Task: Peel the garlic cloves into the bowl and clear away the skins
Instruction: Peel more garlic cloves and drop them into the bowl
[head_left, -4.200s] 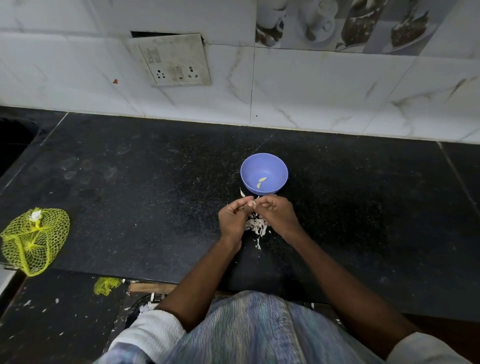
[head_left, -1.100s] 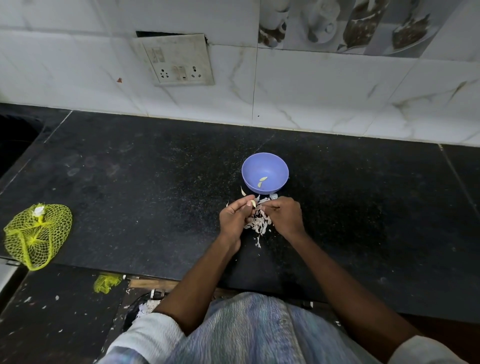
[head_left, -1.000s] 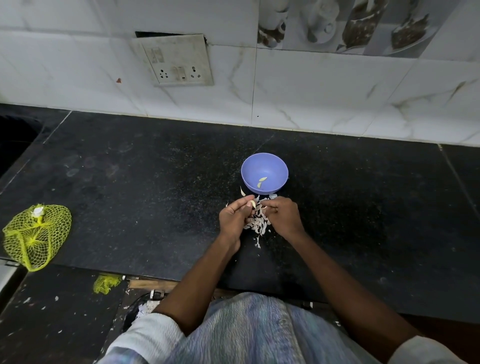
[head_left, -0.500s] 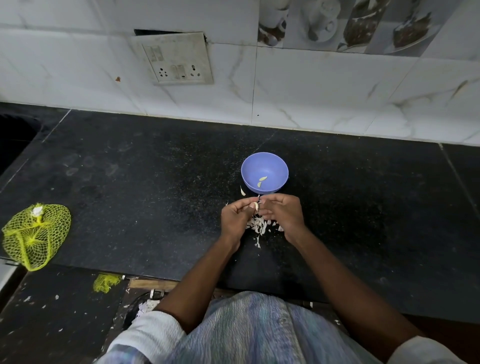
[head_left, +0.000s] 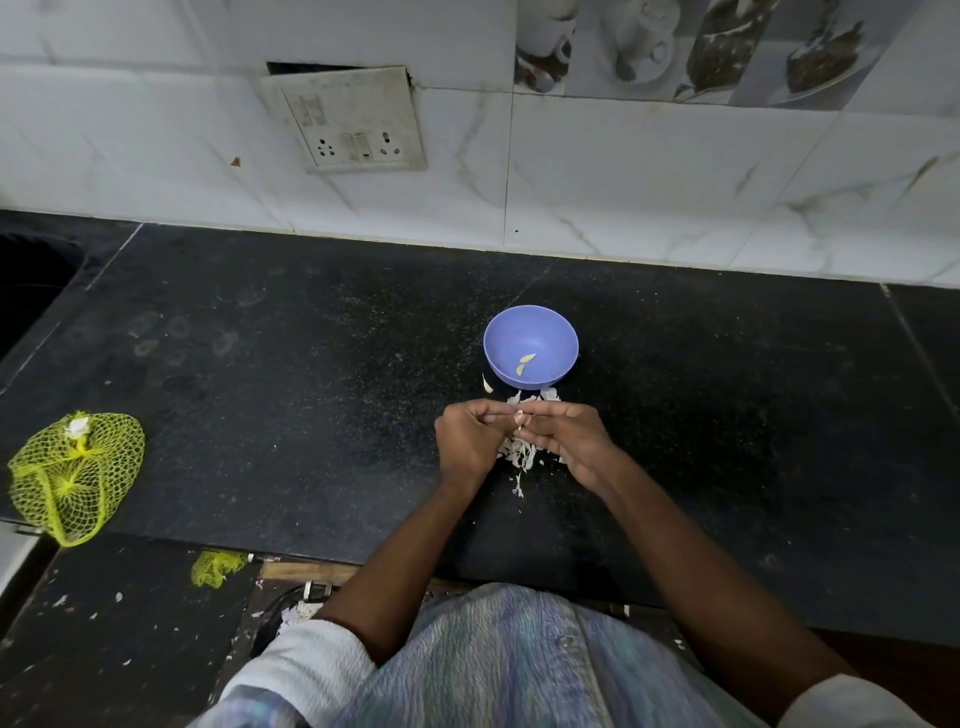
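Note:
A blue bowl (head_left: 530, 345) stands on the black counter (head_left: 291, 374) with two peeled garlic cloves (head_left: 523, 363) inside. Just in front of it my left hand (head_left: 466, 441) and my right hand (head_left: 566, 435) meet, fingers curled, pinching a small garlic clove (head_left: 519, 419) between their fingertips; most of the clove is hidden. A heap of white garlic skins (head_left: 519, 451) lies on the counter under and between my hands, with more skins (head_left: 540, 396) against the bowl's near side. One loose clove (head_left: 487, 384) lies left of the bowl.
A yellow net bag (head_left: 72, 475) lies at the counter's left front edge. A scrap of yellow netting (head_left: 215, 567) lies on the floor below. The tiled wall with a socket plate (head_left: 347, 120) backs the counter. A dark sink opening (head_left: 31, 280) is at far left.
My right hand came back from the skin heap to meet my left hand at the clove. Both hands now sit slightly closer together; the bowl has not moved.

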